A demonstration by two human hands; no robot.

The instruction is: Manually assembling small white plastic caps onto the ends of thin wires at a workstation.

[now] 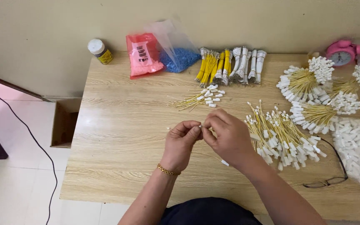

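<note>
My left hand (181,142) and my right hand (228,136) meet above the middle of the wooden table (121,137), fingertips pinched together on a thin yellow wire with a small white connector (201,126). The wire's other white end pokes out below my right wrist. A loose heap of yellow wires with white connectors (282,137) lies just right of my right hand. A smaller pile of the same wires (203,98) lies beyond my hands.
Bundled yellow and white wires (230,66) lie at the back, beside a red bag (142,55) and a clear bag of blue pieces (179,58). More wire bundles (313,93), loose white connectors (359,146), eyeglasses (334,175), a pink clock (341,53), a small bottle (100,51).
</note>
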